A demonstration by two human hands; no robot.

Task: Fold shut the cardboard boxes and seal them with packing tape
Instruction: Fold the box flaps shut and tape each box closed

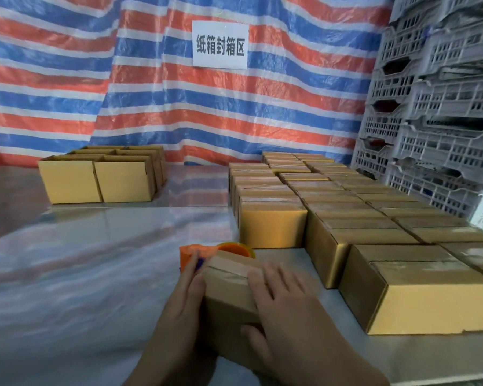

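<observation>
The one box (pixel 229 288) I'm working sits on the steel table (pixel 95 274) right below the camera, its long axis running away from me toward the single orange tape dispenser (pixel 195 256) just behind it, with glossy tape across its top. My left hand (pixel 179 310) lies flat on its left side, fingers pressed together. My right hand (pixel 287 310) rests on top, fingers slightly spread, thumb on the near face. The sealed boxes (pixel 332 215) on the right stand in three rows, too overlapped to count. Far left stand about six open boxes (pixel 101 176). A sign (pixel 220 44) on the striped tarp (pixel 67 79) reads 纸箱封箱区. Grey crates (pixel 435 107) are stacked at right.
</observation>
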